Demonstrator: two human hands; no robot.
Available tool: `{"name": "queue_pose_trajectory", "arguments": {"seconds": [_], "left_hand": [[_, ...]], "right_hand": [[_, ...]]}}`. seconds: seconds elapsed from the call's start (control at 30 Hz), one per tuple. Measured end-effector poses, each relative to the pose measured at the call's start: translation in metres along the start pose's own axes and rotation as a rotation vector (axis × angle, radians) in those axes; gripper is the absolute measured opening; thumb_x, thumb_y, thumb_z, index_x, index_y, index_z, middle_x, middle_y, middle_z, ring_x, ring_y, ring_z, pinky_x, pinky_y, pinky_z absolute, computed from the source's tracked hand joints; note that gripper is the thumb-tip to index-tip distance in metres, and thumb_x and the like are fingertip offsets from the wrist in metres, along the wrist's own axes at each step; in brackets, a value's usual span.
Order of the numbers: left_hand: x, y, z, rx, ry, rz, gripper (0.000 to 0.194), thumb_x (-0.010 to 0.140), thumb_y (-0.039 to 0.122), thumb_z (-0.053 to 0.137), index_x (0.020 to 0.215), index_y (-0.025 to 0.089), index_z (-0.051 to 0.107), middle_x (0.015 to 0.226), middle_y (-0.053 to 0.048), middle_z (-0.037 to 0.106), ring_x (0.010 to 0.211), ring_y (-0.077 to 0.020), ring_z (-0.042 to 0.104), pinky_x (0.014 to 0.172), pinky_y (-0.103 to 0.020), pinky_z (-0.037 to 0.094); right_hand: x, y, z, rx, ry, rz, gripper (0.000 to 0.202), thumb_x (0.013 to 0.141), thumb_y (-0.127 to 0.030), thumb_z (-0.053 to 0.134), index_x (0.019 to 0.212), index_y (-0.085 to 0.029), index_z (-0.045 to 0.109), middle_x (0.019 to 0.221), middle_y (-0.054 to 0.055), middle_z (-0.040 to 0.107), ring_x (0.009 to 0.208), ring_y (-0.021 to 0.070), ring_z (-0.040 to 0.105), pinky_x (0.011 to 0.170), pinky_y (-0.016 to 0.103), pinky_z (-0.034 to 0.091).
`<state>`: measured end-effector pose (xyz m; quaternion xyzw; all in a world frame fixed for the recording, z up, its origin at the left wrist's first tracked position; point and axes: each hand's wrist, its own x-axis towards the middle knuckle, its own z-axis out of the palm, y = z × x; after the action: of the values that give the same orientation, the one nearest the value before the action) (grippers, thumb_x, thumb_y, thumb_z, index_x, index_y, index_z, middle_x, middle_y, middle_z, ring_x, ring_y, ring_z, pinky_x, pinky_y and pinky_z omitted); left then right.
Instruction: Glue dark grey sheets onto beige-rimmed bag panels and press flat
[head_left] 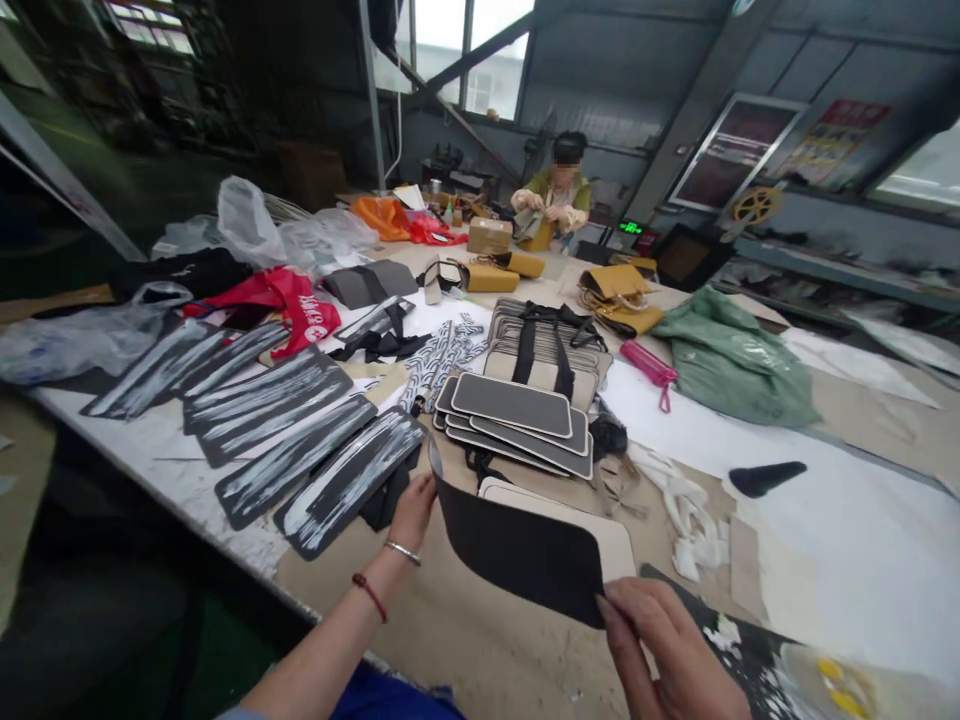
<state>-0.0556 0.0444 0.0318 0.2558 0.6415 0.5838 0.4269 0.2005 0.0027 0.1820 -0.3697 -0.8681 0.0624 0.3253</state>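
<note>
A flexible black panel (517, 550) bends between my two hands above the table's near edge. My left hand (414, 508) grips its left end, with a silver bangle and a red bracelet on that wrist. At the right corner, my right hand (660, 640) pinches the panel between thumb and fingers. Just behind it lie beige boards (615, 535), partly covered by the panel. Farther back sits a stack of dark, pale-edged panels (514, 403). Several dark pieces streaked with white (356, 480) lie to the left.
Strapped beige pieces (547, 350) stand behind the stack. A pink bottle (649, 362) and green bag (735, 355) are at the right, near a black object (767, 478). Plastic bags (251, 225) lie back left. Across the table, a person (556, 195) handles material.
</note>
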Motion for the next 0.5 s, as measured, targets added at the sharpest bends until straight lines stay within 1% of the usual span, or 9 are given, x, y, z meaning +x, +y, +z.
{"name": "queue_pose_trajectory", "arguments": {"seconds": [0.07,0.13,0.2,0.3,0.4,0.5], "left_hand": [[-0.004,-0.001,-0.002,0.004,-0.005,-0.025,0.046,0.058,0.057,0.059,0.074,0.014,0.062,0.065,-0.002,0.061,0.061,-0.0142,0.054,0.059,-0.027,0.042],[-0.011,-0.006,-0.007,0.065,0.012,-0.040,0.043,0.053,0.056,0.064,0.065,0.015,0.060,0.057,0.001,0.056,0.057,-0.0122,0.049,0.057,-0.025,0.039],[-0.020,-0.012,-0.012,0.174,0.009,-0.030,0.039,0.052,0.054,0.064,0.058,0.016,0.059,0.054,0.003,0.053,0.057,-0.0120,0.047,0.058,-0.024,0.038],[-0.037,-0.023,-0.016,0.344,-0.069,0.002,0.034,0.055,0.052,0.060,0.053,0.017,0.057,0.053,0.002,0.053,0.058,-0.0134,0.047,0.059,-0.025,0.038],[-0.050,-0.031,-0.007,0.465,-0.114,0.038,0.032,0.057,0.050,0.056,0.049,0.019,0.053,0.051,0.002,0.052,0.058,-0.0146,0.048,0.059,-0.026,0.039],[-0.054,-0.036,0.011,0.504,-0.114,0.031,0.032,0.057,0.050,0.052,0.047,0.020,0.050,0.049,0.002,0.050,0.056,-0.0145,0.046,0.057,-0.025,0.038]], "right_hand": [[-0.009,0.001,-0.004,0.012,0.017,0.115,0.011,0.083,-0.023,0.046,0.092,-0.025,0.053,0.075,0.003,0.058,0.068,0.0143,0.058,0.061,0.023,0.048],[-0.025,0.009,-0.006,0.002,0.021,0.265,0.007,0.082,-0.025,0.047,0.085,-0.024,0.053,0.071,0.001,0.056,0.064,0.0130,0.056,0.059,0.022,0.046],[-0.048,0.024,-0.003,-0.018,0.028,0.408,0.010,0.083,-0.030,0.046,0.080,-0.023,0.052,0.065,-0.001,0.053,0.055,0.0117,0.052,0.052,0.021,0.044],[-0.088,0.056,0.011,-0.029,-0.018,0.617,0.020,0.082,-0.038,0.043,0.073,-0.022,0.051,0.060,-0.001,0.051,0.050,0.0116,0.048,0.048,0.022,0.042],[-0.120,0.091,0.028,-0.007,-0.103,0.772,0.027,0.080,-0.043,0.039,0.069,-0.021,0.049,0.061,0.000,0.053,0.054,0.0143,0.051,0.052,0.026,0.043],[-0.133,0.122,0.040,0.012,-0.135,0.895,0.030,0.076,-0.048,0.037,0.065,-0.022,0.047,0.061,0.002,0.055,0.056,0.0169,0.053,0.055,0.029,0.042]]}}
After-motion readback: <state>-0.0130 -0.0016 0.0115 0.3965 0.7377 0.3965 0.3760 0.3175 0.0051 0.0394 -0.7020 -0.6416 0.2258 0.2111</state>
